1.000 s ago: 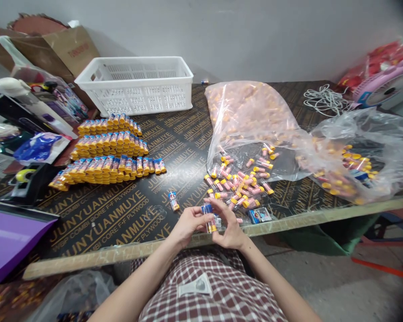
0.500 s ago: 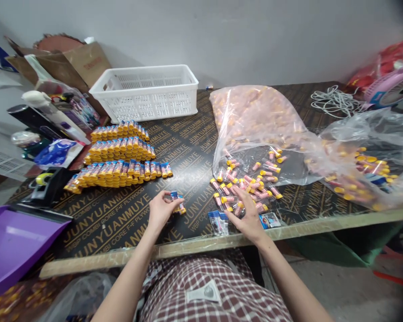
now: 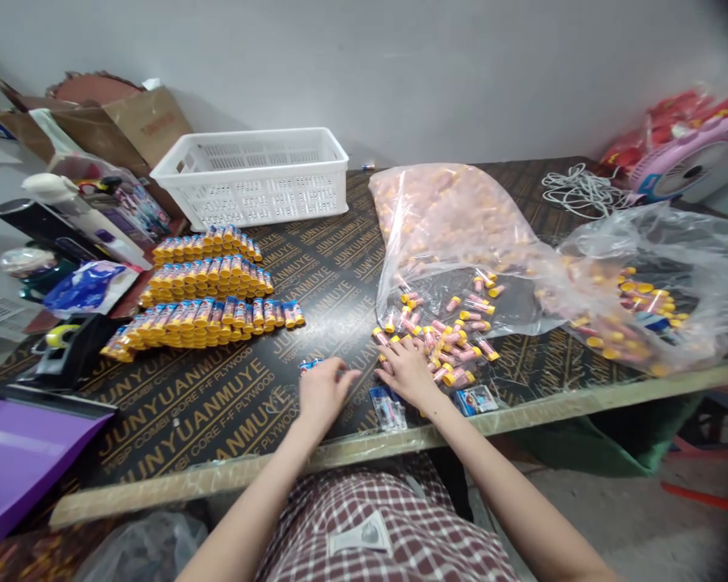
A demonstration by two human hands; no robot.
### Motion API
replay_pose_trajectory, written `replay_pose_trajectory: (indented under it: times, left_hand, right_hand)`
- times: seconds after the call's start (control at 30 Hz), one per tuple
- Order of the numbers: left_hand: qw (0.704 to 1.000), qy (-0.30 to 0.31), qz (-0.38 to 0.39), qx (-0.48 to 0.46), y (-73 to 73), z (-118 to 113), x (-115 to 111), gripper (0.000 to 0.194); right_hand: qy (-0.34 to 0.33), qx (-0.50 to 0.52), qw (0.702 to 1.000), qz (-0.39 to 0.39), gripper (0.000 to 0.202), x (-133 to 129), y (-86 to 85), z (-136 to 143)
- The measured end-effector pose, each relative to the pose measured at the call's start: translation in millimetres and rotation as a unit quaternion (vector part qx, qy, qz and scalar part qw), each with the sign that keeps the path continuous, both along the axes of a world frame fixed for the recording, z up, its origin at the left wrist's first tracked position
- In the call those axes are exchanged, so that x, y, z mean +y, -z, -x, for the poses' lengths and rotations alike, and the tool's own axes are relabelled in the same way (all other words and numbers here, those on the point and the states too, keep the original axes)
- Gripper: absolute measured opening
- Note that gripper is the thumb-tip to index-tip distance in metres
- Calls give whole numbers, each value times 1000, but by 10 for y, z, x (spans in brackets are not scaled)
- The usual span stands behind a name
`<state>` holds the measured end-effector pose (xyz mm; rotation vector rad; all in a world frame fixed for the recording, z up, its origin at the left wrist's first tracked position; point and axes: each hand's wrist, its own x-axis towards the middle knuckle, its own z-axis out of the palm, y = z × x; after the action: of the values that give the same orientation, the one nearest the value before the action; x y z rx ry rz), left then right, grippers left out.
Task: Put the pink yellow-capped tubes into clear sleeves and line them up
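Note:
My left hand (image 3: 324,396) is low over the dark tabletop, thumb and index finger apart. Just behind it, partly hidden, lie small blue-labelled tubes (image 3: 309,365). My right hand (image 3: 409,376) rests palm down at the near left edge of a loose pile of pink tubes with yellow caps (image 3: 455,347), fingers spread over them. Flat blue-and-clear packets (image 3: 388,408) lie below that hand, and another blue packet (image 3: 476,400) is to its right. On the left, finished-looking blue-and-yellow tubes (image 3: 218,315) lie stacked in rows.
A large clear bag of pink tubes (image 3: 455,214) lies behind the pile, its mouth toward me. Another plastic bag (image 3: 649,242) sits at right, near a white cord (image 3: 582,190) and pink fan (image 3: 688,162). White basket (image 3: 255,190) at back; purple dustpan (image 3: 30,453) and tape dispenser (image 3: 66,347) at left.
My left hand has moved right and let go of the blue-labelled tubes, which now lie behind it. My right hand has moved left and down onto the edge of the pink pile.

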<state>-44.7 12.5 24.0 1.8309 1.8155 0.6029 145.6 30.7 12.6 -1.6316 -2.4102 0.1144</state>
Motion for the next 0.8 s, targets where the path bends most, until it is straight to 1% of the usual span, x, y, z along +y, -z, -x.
replay_pose_trajectory:
  times: [0.03,0.07,0.1,0.17,0.27,0.4,0.53,0.63,0.7,0.73,0.77,0.8]
  left_hand:
    - [998,47,9,-30,38,-126,-22,24]
    - [996,86,22,-29,87,-240,-40,21]
    - [993,109,34,-15,139,-336,-53,19]
    - [990,128,51,10,234,-455,-68,15]
    - [991,119,64,0,298,-476,-80,9]
    - [991,114,68,-24,280,-413,-113,7]
    - [993,104,53,-25,278,-408,-161,2]
    - [995,95,14,-33,292,-418,-190,7]
    - [993,81,9,-84,295,-412,-191,11]
    - [989,67,22,-131,291,-403,-182,11]
    - [979,48,45,-194,282,-389,-167,12]
    - [961,23,74,-266,267,-371,-145,13]
  right_hand:
    - [-1,-6,1000,5,30,33,1,31]
    - [2,-9,1000,7,29,62,6,56]
    - [7,-13,1000,9,28,88,13,73]
    - [20,-17,1000,15,31,128,29,77]
    - [31,-13,999,27,43,160,34,19]
    - [27,0,999,46,53,160,6,-45]
    - [17,27,998,60,46,156,7,16]
    - [19,68,995,65,44,175,13,70]
    - [28,105,992,63,49,182,-12,66]
    - [33,120,990,61,52,176,-38,48]
    - [38,140,988,58,55,161,-72,21]
    - [44,173,982,56,55,134,-112,-13]
